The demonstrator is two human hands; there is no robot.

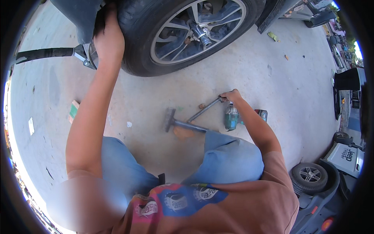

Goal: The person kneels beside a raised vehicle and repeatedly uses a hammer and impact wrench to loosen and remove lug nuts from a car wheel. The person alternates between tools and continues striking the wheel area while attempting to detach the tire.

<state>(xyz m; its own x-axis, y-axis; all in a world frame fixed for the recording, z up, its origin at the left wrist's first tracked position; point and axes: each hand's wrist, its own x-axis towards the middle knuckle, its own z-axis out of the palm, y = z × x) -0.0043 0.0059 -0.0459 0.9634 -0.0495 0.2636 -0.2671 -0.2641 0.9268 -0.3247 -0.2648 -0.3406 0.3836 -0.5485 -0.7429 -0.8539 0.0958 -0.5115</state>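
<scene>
At the upper left, my left hand reaches up between the tire's edge and a dark body panel; its fingers are hidden. Mounted on the car is the wheel, a black tire on a silver spoked rim, with a metal socket-like piece sticking out of its middle. Right of centre, my right hand is closed on the end of a steel bar slanting down to the left. Just below that hand stands a teal and black impact wrench. A sledgehammer lies left of it, its handle running toward my right knee.
A jack with a black handle sits left of the wheel. A green-edged block lies by my left forearm. Leaves dot the concrete floor. A spare wheel and car parts are at lower right; clutter lines the right side.
</scene>
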